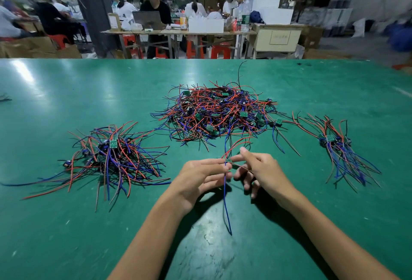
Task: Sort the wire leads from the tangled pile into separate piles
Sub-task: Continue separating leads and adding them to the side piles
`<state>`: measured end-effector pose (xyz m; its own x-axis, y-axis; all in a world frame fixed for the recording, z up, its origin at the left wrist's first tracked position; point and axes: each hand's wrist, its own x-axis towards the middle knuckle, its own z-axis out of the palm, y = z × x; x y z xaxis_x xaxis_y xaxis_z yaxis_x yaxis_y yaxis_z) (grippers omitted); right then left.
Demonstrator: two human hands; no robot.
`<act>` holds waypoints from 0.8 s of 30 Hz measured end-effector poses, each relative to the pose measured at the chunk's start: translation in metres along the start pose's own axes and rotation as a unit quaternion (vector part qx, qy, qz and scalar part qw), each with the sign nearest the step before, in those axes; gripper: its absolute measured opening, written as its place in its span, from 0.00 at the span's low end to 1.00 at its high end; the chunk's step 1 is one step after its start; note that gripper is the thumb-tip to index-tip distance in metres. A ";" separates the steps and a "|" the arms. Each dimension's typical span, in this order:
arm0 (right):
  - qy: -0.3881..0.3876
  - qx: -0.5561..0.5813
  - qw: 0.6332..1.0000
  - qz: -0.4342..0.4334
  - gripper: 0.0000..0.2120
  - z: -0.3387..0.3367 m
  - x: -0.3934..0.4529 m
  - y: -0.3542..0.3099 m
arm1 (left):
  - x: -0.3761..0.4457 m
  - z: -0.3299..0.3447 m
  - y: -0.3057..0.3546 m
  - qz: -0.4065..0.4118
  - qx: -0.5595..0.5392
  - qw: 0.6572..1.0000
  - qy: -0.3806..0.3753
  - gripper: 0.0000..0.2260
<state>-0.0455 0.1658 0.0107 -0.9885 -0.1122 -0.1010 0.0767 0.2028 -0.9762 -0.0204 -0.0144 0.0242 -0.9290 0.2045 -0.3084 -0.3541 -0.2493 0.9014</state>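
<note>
A big tangled pile [219,113] of red, blue and black wire leads with small green boards lies at the table's middle. A sorted pile [111,160] spreads at the left, and a smaller bundle [338,148] lies at the right. Both hands meet in front of the tangled pile on one wire lead [225,192], whose small green board sits between the fingertips. My left hand [199,175] pinches it from the left, my right hand [259,168] from the right. Its blue wire hangs down toward me, and its red wires rise toward the pile.
The green table [66,235] runs out to a far edge. Beyond it people sit at tables with boxes, bottles and red stools. A stray bit of wire [4,98] lies at the far left edge.
</note>
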 end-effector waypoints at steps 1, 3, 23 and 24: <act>-0.015 0.022 1.000 0.004 0.17 0.002 0.000 -0.002 | -0.001 0.001 0.000 -0.008 0.008 1.000 -0.011 0.11; -0.021 0.058 0.998 0.002 0.17 0.002 -0.001 -0.004 | -0.001 0.002 -0.001 -0.020 0.012 1.000 -0.017 0.10; 0.017 0.291 0.956 -0.014 0.13 -0.017 -0.004 -0.012 | 0.000 0.018 -0.001 0.089 -0.068 0.994 -0.003 0.25; 0.012 0.311 0.950 -0.013 0.15 -0.020 -0.004 -0.014 | 0.002 0.018 -0.001 0.083 -0.070 0.994 0.002 0.25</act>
<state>-0.0455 0.1826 0.0281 -0.9932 -0.0863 -0.0781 0.1071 -0.4144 -0.9038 -0.0196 0.0036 0.0279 -0.9761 0.1464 -0.1607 -0.2077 -0.4091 0.8886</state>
